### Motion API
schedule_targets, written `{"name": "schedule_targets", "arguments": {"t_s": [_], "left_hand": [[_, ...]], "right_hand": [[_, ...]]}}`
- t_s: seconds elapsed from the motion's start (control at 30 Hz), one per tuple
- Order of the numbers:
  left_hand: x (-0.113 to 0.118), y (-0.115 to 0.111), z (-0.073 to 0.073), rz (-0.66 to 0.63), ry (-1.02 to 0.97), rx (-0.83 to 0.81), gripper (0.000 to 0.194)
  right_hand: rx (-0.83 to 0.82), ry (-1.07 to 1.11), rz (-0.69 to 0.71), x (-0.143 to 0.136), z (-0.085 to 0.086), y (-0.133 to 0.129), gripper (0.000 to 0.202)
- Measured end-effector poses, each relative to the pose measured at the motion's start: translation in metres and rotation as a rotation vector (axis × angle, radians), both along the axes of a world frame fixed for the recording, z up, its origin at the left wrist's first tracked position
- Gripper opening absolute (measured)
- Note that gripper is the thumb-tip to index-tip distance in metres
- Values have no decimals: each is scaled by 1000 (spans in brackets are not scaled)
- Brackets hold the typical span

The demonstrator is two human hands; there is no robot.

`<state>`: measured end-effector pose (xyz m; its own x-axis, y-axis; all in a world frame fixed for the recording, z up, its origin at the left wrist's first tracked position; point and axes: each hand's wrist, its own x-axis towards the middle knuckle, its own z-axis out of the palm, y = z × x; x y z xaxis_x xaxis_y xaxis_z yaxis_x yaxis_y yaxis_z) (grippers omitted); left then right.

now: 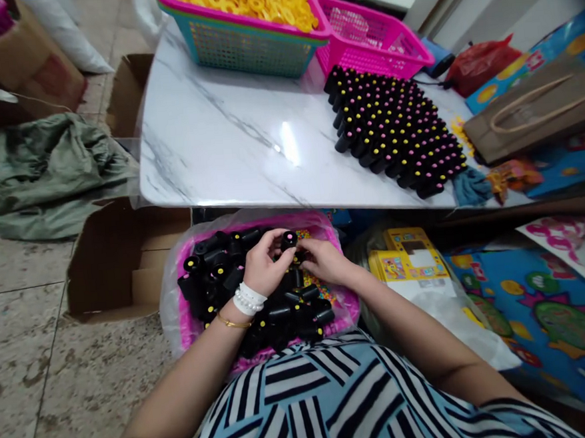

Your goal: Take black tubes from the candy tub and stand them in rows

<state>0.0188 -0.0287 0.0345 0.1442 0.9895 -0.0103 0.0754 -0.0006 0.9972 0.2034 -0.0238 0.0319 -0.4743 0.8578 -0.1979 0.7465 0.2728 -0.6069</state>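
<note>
My left hand point(265, 264) is closed around a small black cylinder point(288, 239) that looks like a bottle, held upright with a pink dot on its top end. Close on its right side is my right hand point(328, 260), thumb and fingers bent together; whatever they pinch is too small or hidden to make out. Both hands are over a pink basket point(349, 302) lined with clear plastic. Many similar black cylinders point(279, 313) lie loose in it, some showing yellow or pink dots. Small multicoloured beads point(328, 293) lie along the basket's right side.
A white marbled table point(217, 144) stands beyond the basket. Rows of upright black cylinders point(396, 125) with dotted tops cover its right part. At the back are a basket of yellow rings point(255, 48) and a pink basket point(374, 33). An open cardboard box point(109, 258) sits left.
</note>
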Motion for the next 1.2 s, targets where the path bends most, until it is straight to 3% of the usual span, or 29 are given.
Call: {"name": "schedule_targets", "arguments": {"t_s": [0.13,0.23,0.33,0.5,0.67,0.8,1.03,1.1,1.2], "left_hand": [[-14,-15,21,30,-35,2,36],[-23,-29,33,42,58,15,39],[-26,-40,33,39,187,18,45],[-17,-51,22,-10,295,-22,42],[-4,-53,17,-74,245,-15,41],[4,-50,19,-103,241,-23,40],[3,-54,15,-128,117,-87,42],[1,-56,11,-124,117,-98,41],[-2,-57,5,-103,127,-112,41]], "right_hand": [[-224,435,-9,10,13,3,29],[-230,509,-28,16,14,-1,33],[-10,379,-7,19,11,-9,35],[434,50,156,27,16,-27,35],[589,30,133,39,15,-38,32],[482,198,29,47,6,-38,36],[-34,669,-113,47,15,-46,33],[-37,652,-118,45,13,-45,33],[51,500,-5,42,10,-36,36]]}}
